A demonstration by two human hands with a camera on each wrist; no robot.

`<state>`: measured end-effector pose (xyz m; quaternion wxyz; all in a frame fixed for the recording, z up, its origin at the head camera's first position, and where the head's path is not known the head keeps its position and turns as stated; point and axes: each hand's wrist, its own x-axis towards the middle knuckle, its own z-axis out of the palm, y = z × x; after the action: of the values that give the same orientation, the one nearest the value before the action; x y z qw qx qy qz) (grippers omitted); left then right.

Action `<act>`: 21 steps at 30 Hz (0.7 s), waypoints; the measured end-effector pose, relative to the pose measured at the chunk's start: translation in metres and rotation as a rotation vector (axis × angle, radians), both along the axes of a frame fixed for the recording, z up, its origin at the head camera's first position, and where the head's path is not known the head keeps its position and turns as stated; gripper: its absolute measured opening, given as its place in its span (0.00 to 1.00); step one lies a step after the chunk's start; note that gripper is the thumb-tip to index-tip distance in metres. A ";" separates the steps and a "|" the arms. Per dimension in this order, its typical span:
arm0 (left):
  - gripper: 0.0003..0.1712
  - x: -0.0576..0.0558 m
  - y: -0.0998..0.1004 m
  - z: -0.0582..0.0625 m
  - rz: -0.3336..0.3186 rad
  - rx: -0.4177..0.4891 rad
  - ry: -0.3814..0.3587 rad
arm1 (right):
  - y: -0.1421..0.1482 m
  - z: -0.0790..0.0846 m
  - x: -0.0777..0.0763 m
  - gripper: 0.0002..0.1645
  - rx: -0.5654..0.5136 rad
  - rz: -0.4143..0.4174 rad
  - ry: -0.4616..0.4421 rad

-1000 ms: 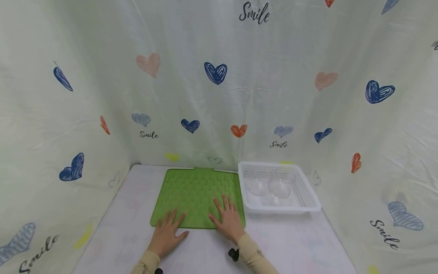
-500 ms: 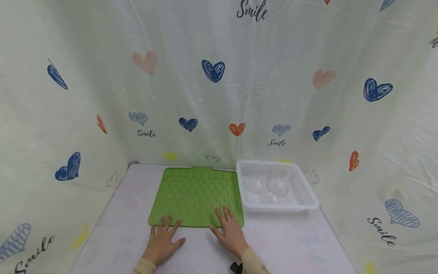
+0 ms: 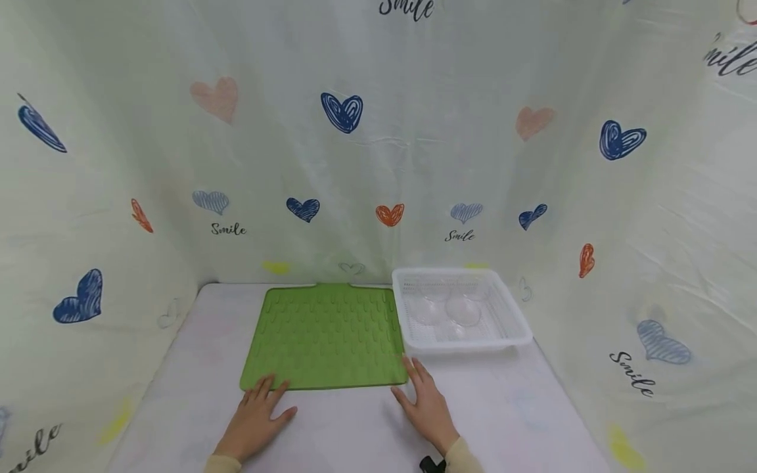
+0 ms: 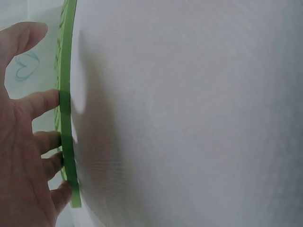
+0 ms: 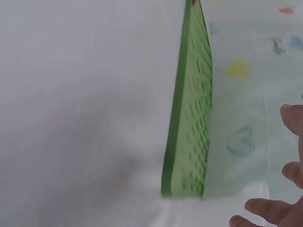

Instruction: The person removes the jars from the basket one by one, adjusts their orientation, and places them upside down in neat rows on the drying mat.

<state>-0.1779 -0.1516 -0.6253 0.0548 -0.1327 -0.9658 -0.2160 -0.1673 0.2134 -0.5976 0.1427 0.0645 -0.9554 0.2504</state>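
Note:
A green mat (image 3: 328, 335) with raised oblong bumps lies flat on the white-covered table. My left hand (image 3: 254, 420) is at its front left corner with fingers spread; in the left wrist view the fingertips (image 4: 49, 99) rest at the mat's edge (image 4: 67, 118) while the thumb stands away. Just off the front right corner hovers my right hand (image 3: 428, 407), fingers extended and holding nothing. The right wrist view shows its fingertips (image 5: 267, 208) at the right border, apart from the mat (image 5: 189, 109).
A white plastic basket (image 3: 461, 345) stands against the mat's right side at the back, with several clear round glass-like pieces (image 3: 463, 311) inside. A pale curtain (image 3: 355, 164) printed with hearts and "Smile" encloses the table (image 3: 349, 433) at the back and sides.
Both hands have drawn back toward the person. The right hand has slid right, off the mat, and the left stays only at its front edge. The head view has turned slightly right.

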 end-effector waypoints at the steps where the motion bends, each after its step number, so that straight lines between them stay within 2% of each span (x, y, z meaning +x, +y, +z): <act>1: 0.38 0.000 -0.002 0.000 0.001 -0.004 0.008 | 0.005 0.002 0.001 0.41 -0.013 -0.022 0.014; 6: 0.39 -0.002 -0.007 -0.001 0.010 -0.021 0.002 | 0.033 0.016 0.002 0.41 -0.067 -0.114 0.089; 12: 0.41 -0.003 -0.007 -0.003 0.012 -0.030 -0.031 | 0.067 0.029 0.004 0.42 -0.103 -0.220 0.117; 16: 0.41 -0.003 -0.005 -0.004 0.007 -0.040 -0.031 | 0.086 0.033 0.007 0.43 -0.120 -0.287 0.135; 21: 0.43 -0.003 -0.001 -0.006 -0.005 -0.052 -0.025 | 0.102 0.034 0.008 0.44 -0.116 -0.319 0.145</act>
<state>-0.1806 -0.1530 -0.6313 0.0387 -0.1337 -0.9713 -0.1928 -0.1593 0.3155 -0.5639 0.2527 -0.0783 -0.9247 0.2739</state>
